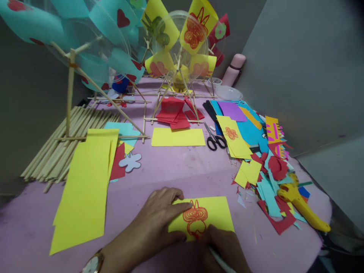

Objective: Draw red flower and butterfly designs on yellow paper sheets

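The left hand (162,216) is lying flat, pinning the yellow card (217,214) near the pink tabletop's (182,172) front edge, while the right hand (224,246) is gripping a pen (220,261), drawing an orange figure (195,220). Loosened pressure could let the card slide, skewing the line.

— Can you read any words or numbers here?
— No. The yellow paper (210,214) low in the middle has an orange squiggle drawing, not letters. The watch (93,264) at the bottom is too small to read.
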`<control>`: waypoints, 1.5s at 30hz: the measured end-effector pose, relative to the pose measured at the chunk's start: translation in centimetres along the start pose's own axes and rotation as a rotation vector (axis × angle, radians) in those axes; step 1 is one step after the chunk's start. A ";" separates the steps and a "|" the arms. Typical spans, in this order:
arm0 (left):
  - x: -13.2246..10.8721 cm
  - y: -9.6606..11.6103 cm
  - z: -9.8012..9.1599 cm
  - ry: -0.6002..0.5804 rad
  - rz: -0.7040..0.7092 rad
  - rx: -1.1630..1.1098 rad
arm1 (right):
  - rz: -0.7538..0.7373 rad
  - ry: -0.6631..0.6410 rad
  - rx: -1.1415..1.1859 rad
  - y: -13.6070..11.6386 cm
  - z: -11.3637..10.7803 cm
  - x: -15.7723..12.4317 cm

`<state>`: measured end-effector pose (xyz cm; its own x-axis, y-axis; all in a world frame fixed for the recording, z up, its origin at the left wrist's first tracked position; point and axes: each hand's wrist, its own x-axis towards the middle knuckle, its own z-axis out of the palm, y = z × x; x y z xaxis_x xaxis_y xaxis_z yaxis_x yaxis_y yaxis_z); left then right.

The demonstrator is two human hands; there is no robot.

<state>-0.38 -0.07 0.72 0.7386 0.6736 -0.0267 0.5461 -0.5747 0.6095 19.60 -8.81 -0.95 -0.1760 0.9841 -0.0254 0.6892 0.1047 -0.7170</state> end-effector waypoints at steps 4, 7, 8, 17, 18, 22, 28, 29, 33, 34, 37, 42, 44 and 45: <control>0.0 0.1 -0.1 -0.001 -0.007 0.007 | 0.035 0.008 -0.043 -0.1 -0.1 -0.2; 0.1 0.1 -0.1 -0.002 -0.003 0.004 | 0.059 0.021 -0.033 -0.3 -0.2 -0.2; 0.1 0.1 -0.1 -0.005 -0.002 0.003 | 0.058 0.032 -0.032 -0.4 -0.2 -0.2; -0.1 0.1 -0.2 0.012 0.005 0.012 | 0.087 0.079 -0.036 -0.7 0.1 -0.1; -0.1 0.1 -0.2 0.013 0.006 0.013 | 0.092 0.080 -0.028 -0.7 0.1 -0.1; 0.0 0.1 -0.1 -0.001 0.000 0.002 | 0.090 0.059 0.029 -0.7 0.0 -0.2; 0.0 0.1 -0.1 0.002 -0.007 0.009 | 0.173 0.133 0.165 -0.4 0.3 -0.4; 0.0 0.2 -0.2 -0.001 -0.011 0.014 | 0.198 0.162 0.200 -0.4 0.3 -0.5; 0.3 0.6 -0.7 -0.048 -0.046 0.031 | 0.297 0.243 0.318 -0.5 0.2 -0.3; 0.4 0.7 -0.9 -0.057 -0.060 0.033 | 0.318 0.259 0.335 -0.6 0.2 -0.2; 0.5 0.8 -1.1 -0.076 -0.089 0.018 | 0.352 0.295 0.356 -0.8 0.1 0.0; 0.0 0.6 -1.0 -0.058 -0.069 -0.013 | 0.343 0.318 0.371 -0.8 0.4 0.4; -0.1 0.6 -0.9 -0.057 -0.076 -0.006 | 0.337 0.336 0.377 -0.6 0.6 0.6; -0.2 0.5 -0.9 -0.061 -0.078 -0.001 | 0.334 0.344 0.386 -0.5 0.7 0.7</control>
<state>-0.57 -0.07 1.76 0.7162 0.6871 -0.1223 0.6028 -0.5207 0.6045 18.59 -8.33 -1.12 0.2869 0.9514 -0.1123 0.3521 -0.2137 -0.9112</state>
